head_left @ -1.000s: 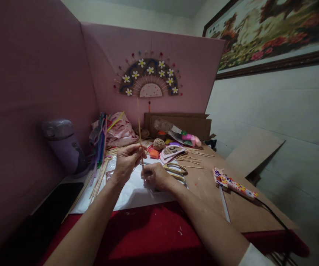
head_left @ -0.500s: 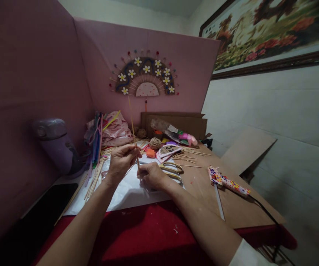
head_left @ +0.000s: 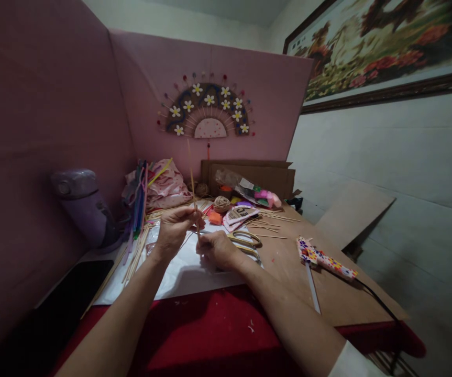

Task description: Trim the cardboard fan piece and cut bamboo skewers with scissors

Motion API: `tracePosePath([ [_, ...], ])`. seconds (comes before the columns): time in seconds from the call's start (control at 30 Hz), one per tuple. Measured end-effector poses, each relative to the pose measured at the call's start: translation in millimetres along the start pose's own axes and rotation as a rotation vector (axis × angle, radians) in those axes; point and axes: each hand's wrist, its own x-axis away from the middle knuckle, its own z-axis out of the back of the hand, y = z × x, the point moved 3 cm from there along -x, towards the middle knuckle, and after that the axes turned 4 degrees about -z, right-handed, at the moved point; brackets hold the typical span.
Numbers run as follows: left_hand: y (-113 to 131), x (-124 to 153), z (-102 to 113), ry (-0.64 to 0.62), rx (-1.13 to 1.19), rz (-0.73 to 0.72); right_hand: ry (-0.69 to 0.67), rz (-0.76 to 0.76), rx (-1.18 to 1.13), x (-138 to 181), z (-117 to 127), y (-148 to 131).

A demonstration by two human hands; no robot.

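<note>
Little has moved since half a second ago: the thin stick [head_left: 191,180] looks slightly more upright, while the whole surroundings have slid together in view, as though the head turned a touch.

Both hands are engaged. The left hand [head_left: 174,229] pinches the stick partway along between thumb and fingers; the right hand [head_left: 218,250] is just below it, fingers curled at the stick's lower end, though that grip is partly hidden. Two holds on so slender a piece probably steady it, and leaving the long upper part free keeps it in plain sight. It stands nearly upright, well above the white sheet [head_left: 192,281], which likely guards the bench [head_left: 283,285] beneath.

Scissors [head_left: 249,245] lie just beside the right hand, handles toward it, presumably for easy reach. The flowered glue gun [head_left: 326,259] rests well to the right, its cord trailing off the edge, perhaps to stay out of the way. Loose sticks [head_left: 139,248] lie near the left forearm, and a twine ball [head_left: 221,204] sits behind the hands.
</note>
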Motion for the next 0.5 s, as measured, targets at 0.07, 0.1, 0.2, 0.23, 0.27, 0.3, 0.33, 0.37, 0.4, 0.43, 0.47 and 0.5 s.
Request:
tracePosePath([
  [0.07, -0.4, -0.3, 0.5, 0.004, 0.003, 0.002, -0.001, -0.002, -0.005, 0.2, -0.5, 1.2],
  [0.1, -0.5, -0.4, 0.6, 0.005, 0.005, 0.002, -0.002, -0.004, -0.007, 0.3, -0.7, 1.5],
  [0.2, -0.2, 0.2, 0.2, 0.008, 0.001, -0.002, -0.011, -0.008, -0.01, 1.1, -0.4, 0.7],
  [0.23, 0.2, 0.7, -0.2, 0.008, -0.003, -0.006, -0.015, -0.007, -0.01, 1.3, -0.1, -0.2],
  [0.27, 0.4, 1.5, -0.8, 0.004, -0.007, -0.01, -0.019, -0.006, -0.009, 1.5, 0.3, -1.2],
  [0.3, 0.5, 2.5, -1.7, -0.004, -0.006, -0.015, -0.022, -0.005, -0.008, 1.7, 0.7, -2.3],
  [0.33, 0.3, 3.6, -2.7, -0.015, 0.003, -0.018, -0.024, -0.004, -0.006, 1.8, 1.1, -3.4],
  [0.37, -0.3, 4.7, -3.9, -0.026, 0.018, -0.019, -0.022, -0.003, -0.003, 1.9, 1.6, -4.5],
  [0.4, -1.2, 5.9, -5.2, -0.037, 0.041, -0.017, -0.019, 0.0, 0.001, 2.0, 2.1, -5.3],
  [0.43, -2.4, 7.1, -6.5, -0.046, 0.068, -0.014, -0.016, 0.002, 0.005, 2.0, 2.5, -6.0],
  [0.47, -3.8, 8.0, -7.8, -0.054, 0.094, -0.009, -0.015, 0.006, 0.008, 2.0, 2.7, -6.4],
  [0.5, -5.2, 8.8, -9.1, -0.06, 0.118, -0.004, -0.014, 0.009, 0.01, 2.0, 2.8, -6.4],
])
